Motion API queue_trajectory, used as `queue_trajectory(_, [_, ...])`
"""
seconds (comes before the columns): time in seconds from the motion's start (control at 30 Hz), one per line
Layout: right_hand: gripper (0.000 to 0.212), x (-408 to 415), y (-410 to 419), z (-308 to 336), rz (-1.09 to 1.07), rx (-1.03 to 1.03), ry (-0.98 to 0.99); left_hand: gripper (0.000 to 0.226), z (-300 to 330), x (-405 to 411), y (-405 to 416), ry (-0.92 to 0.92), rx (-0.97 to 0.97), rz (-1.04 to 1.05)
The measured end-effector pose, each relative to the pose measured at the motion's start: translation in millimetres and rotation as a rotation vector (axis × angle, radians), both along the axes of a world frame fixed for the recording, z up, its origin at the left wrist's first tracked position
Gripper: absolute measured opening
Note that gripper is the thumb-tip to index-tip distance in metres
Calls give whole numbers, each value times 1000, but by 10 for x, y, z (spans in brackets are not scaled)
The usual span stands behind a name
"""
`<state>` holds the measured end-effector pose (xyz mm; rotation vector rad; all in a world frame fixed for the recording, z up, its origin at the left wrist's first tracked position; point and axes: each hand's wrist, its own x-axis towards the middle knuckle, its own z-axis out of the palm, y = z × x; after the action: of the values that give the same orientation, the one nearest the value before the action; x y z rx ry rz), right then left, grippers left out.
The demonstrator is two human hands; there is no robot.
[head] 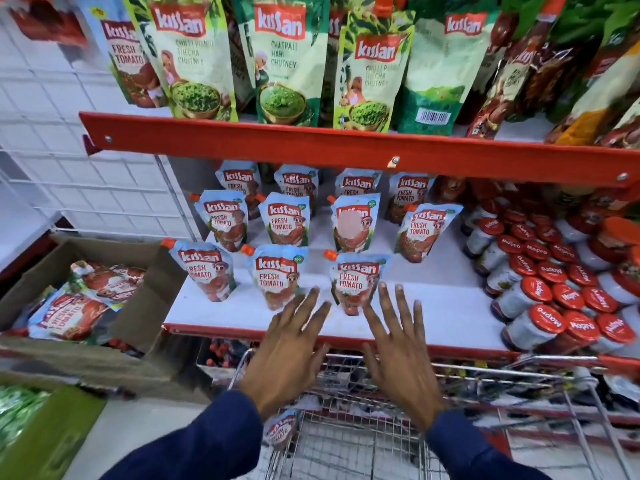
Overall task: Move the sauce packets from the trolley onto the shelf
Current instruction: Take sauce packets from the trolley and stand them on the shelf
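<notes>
Several Kissan Fresh Tomato sauce packets stand upright in rows on the white shelf [433, 306] with a red front edge. The front row holds three; the rightmost front packet [356, 282] stands just beyond my fingertips. My left hand [291, 348] and my right hand [398, 355] hover side by side over the shelf's front edge, fingers spread, palms down, holding nothing. Below them is the wire trolley [450, 379]. One sauce packet [280, 429] lies in it, partly hidden under my left wrist.
A cardboard box [149, 306] with more tomato packets sits at the left. Red-lidded Mapro jars [554, 292] fill the shelf's right side. Green chutney packets [284, 64] stand on the upper shelf. A green box [45, 431] is at the lower left.
</notes>
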<state>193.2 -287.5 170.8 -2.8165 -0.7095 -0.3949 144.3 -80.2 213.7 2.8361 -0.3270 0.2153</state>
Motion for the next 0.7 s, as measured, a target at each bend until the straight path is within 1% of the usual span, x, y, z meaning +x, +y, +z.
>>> queue_trajectory(0.07, [86, -208, 84, -234, -4, -44, 57, 83, -336, -283, 93, 144, 56, 6])
queue_trajectory(0.13, [87, -393, 162, -473, -12, -91, 122, 87, -708, -512, 193, 246, 103, 24])
queue_trajectory(0.23, [91, -618, 304, -865, 28, -149, 214, 76, -1230, -779, 350, 336, 92, 56])
queue_trajectory(0.3, [90, -726, 395, -1102, 77, -176, 270, 69, -1497, -912, 438, 377, 79, 85])
queue_trajectory(0.37, [86, -798, 502, -1340, 127, -204, 338, 71, -1693, -1015, 502, 431, 76, 121])
queue_trajectory(0.43, [84, -833, 615, -1541, 168, -224, 417, 69, -1877, -1082, 549, 557, 84, 131])
queue_trajectory(0.5, [80, -829, 719, -1693, 193, -251, 495, 84, -1994, -1089, 588, 646, 62, 136])
queue_trajectory(0.53, [77, -822, 776, -1752, 200, -262, 537, 86, -2048, -1089, 604, 675, 58, 144])
queue_trajectory(0.6, [72, -784, 889, -1838, 189, -270, 598, 81, -2154, -1078, 652, 726, 41, 187])
queue_trajectory(0.63, [70, -753, 938, -1857, 171, -270, 618, 75, -2190, -1061, 671, 730, 17, 211])
queue_trajectory(0.7, [58, -684, 1029, -1929, 141, -265, 641, 52, -2265, -1016, 723, 671, -37, 263])
